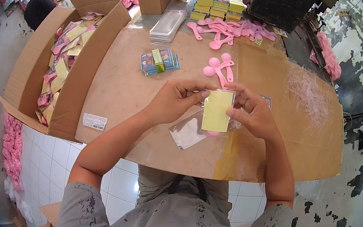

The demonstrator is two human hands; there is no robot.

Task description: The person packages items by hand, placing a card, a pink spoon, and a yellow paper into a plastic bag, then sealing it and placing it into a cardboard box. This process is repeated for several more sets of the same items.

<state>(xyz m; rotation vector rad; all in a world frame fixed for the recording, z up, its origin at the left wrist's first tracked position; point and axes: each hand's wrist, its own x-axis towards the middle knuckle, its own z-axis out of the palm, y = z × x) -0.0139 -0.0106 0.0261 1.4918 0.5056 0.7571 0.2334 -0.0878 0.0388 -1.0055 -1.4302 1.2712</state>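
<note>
Between my two hands is a clear plastic bag with a pale yellow card (217, 111) in it, held upright by its upper corners. My left hand (179, 98) pinches the upper left edge, and my right hand (252, 112) grips the right side. A bit of pink shows below the card; I cannot tell whether it is inside the bag. Under the hands, a clear bag (186, 133) lies flat on the table. Just beyond them are a few pink measuring spoons (218, 67). A banded bundle of blue printed cards (160, 62) lies beyond my left hand.
A large open carton (90, 68) of filled packets stands at left. Further back are a stack of clear bags (168, 24), a pile of pink spoons (244, 29) and stacked card bundles (220, 5). Shredded clear plastic (307, 94) lies at right. A person (40, 6) is at far left.
</note>
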